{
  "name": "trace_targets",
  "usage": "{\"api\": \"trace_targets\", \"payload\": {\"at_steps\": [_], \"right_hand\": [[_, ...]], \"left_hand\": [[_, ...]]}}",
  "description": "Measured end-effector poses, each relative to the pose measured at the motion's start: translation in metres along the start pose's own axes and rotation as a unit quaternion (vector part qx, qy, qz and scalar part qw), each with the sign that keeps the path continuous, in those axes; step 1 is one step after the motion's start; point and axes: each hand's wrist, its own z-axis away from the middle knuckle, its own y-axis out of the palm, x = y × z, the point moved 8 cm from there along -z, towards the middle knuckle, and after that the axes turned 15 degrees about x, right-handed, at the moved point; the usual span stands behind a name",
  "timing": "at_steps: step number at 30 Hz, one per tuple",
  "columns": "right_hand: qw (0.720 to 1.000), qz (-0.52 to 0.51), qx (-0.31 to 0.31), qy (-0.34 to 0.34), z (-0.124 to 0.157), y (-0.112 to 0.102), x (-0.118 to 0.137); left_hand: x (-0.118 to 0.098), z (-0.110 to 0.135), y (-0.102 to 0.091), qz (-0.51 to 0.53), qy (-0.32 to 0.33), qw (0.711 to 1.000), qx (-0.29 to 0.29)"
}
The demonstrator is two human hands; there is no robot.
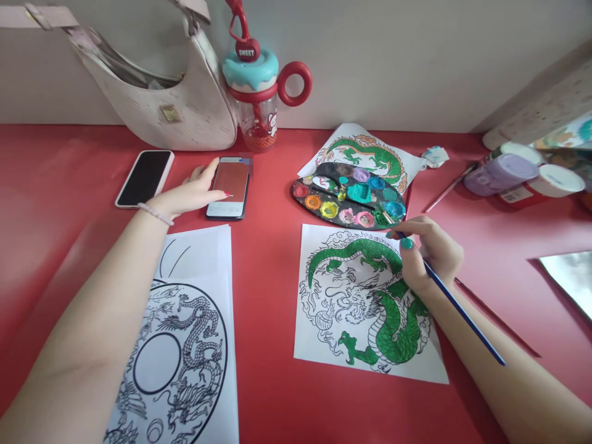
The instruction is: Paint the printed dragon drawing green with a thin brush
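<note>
My right hand (430, 250) pinches a blue-handled paintbrush (462, 317). The brush's tip is at the dark green well of a black paint palette (296, 196). Just below the palette lies a dragon drawing (333, 302), its body partly painted green, with my wrist over its right edge. My left hand (194, 188) reaches out with fingers apart, its thumb over the lit screen of a smartphone (230, 196). Whether the thumb touches the screen I cannot tell.
A second phone (145, 179), a pale handbag (185, 117) and a red-handled cup (256, 117) stand left. Printed dragon sheets (203, 253) lie under my left arm. Behind the palette rests a coloured dragon picture (365, 148). Paint jars (502, 172) and thin brushes (448, 188) are right.
</note>
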Motion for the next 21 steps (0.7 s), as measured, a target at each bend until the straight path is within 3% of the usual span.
{"api": "trace_targets", "payload": {"at_steps": [21], "right_hand": [[0.999, 0.013, 0.037, -0.014, -0.0033, 0.0041, 0.0030]], "left_hand": [[0.0020, -0.0025, -0.0015, -0.013, 0.019, 1.000, -0.017]]}}
